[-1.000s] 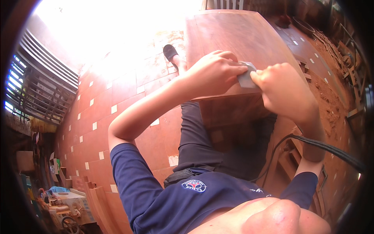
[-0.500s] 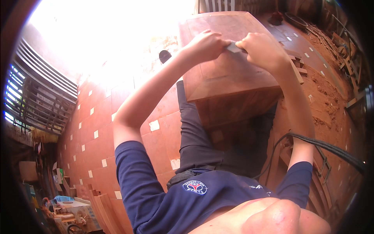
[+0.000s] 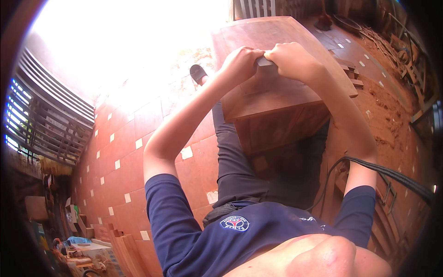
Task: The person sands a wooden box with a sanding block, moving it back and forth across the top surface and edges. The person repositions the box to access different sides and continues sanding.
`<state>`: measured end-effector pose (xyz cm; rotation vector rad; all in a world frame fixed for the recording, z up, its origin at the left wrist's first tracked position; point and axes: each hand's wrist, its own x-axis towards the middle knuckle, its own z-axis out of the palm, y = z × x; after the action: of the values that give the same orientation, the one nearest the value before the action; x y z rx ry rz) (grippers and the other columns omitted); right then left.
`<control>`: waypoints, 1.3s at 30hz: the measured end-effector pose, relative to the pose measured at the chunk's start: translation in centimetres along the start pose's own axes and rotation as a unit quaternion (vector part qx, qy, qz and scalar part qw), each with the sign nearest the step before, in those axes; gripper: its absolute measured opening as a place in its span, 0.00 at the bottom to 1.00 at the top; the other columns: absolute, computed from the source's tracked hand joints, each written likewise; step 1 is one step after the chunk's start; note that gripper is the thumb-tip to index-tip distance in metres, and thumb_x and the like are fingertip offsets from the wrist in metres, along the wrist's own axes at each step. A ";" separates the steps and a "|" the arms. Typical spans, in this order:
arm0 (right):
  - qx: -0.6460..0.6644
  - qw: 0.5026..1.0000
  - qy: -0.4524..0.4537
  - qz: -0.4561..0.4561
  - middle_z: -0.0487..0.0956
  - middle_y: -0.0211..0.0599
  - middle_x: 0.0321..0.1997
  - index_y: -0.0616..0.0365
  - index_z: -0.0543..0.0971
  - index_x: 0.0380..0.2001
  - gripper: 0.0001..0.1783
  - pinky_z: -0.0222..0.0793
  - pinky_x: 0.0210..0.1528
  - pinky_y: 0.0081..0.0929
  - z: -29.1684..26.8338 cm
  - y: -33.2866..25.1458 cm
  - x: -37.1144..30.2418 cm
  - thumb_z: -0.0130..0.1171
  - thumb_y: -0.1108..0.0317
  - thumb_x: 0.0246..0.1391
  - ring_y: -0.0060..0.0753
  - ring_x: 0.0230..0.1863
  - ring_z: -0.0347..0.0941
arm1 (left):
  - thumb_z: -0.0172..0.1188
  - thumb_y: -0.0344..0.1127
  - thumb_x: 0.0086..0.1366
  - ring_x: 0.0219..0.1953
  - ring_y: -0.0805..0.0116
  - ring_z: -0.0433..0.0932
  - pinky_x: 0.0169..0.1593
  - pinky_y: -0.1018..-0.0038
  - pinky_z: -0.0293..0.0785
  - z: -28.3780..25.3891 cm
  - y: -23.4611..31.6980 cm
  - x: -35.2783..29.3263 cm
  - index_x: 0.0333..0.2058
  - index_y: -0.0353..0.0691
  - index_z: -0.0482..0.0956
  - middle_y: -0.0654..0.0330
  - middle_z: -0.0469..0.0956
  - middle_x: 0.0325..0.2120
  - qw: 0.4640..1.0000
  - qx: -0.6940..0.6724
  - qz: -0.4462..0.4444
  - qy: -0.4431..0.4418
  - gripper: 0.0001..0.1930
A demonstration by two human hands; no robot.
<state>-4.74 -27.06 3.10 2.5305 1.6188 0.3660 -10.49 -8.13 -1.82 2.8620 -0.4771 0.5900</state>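
Observation:
Both my hands are over the brown wooden top (image 3: 281,94) of a box-shaped piece of furniture between my legs. My left hand (image 3: 242,63) is closed on one end of a small, flat grey scraper blade (image 3: 264,62). The other end is in my right hand (image 3: 293,61), also closed, with its thumb and fingers pressed close to those of the left. Only a short middle strip of the blade shows between them; the fingers cover the rest. The blade lies low over the wood, though whether its edge touches the surface I cannot tell.
Small wooden blocks (image 3: 353,76) are stacked right of the furniture, near reddish sawdust (image 3: 385,124). A black cable (image 3: 392,175) crosses by my right arm. Wooden boards (image 3: 127,249) stand at lower left, and a slatted metal gate (image 3: 50,115) borders the tiled floor.
My hands have shifted left and slightly nearer to me with the scraper blade, and now sit closer together. Less of the blade shows between them.

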 end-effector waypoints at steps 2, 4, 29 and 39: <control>-0.028 1.000 0.010 0.008 0.85 0.47 0.33 0.61 0.84 0.36 0.11 0.79 0.42 0.42 2.3 0.2 2.4 0.58 0.77 0.48 0.48 0.39 0.83 | 0.57 0.28 0.62 0.49 0.48 0.82 0.52 0.60 0.79 1.4 -2.6 1.4 0.57 0.45 0.81 0.49 0.82 0.51 0.997 0.070 -0.038 0.001 0.23; -0.039 0.998 0.041 0.020 0.85 0.46 0.33 0.61 0.84 0.34 0.10 0.79 0.42 0.42 4.6 1.1 4.2 0.59 0.76 0.47 0.47 0.39 0.84 | 0.55 0.37 0.67 0.51 0.47 0.82 0.51 0.55 0.79 3.7 -6.0 3.0 0.60 0.44 0.78 0.44 0.77 0.58 0.987 0.130 -0.087 0.033 0.23; 0.284 0.915 0.286 0.027 0.87 0.50 0.39 0.67 0.85 0.44 0.16 0.78 0.43 0.31 0.4 10.6 7.4 0.63 0.76 0.51 0.39 0.37 0.85 | 0.52 0.40 0.71 0.52 0.49 0.82 0.40 0.52 0.84 4.3 -10.3 8.4 0.69 0.40 0.64 0.49 0.60 0.69 0.894 0.153 -0.407 -0.111 0.29; 0.117 0.987 0.111 0.027 0.87 0.38 0.46 0.52 0.89 0.42 0.20 0.76 0.52 0.33 2.6 7.3 6.0 0.59 0.73 0.44 0.39 0.46 0.82 | 0.52 0.40 0.72 0.52 0.49 0.83 0.36 0.50 0.85 2.9 -11.9 9.4 0.72 0.38 0.58 0.51 0.53 0.75 0.829 0.211 -0.493 -0.159 0.33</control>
<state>4.80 -24.61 3.06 2.7989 1.7652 0.5072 2.82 -0.34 -1.91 3.0227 1.2023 0.0015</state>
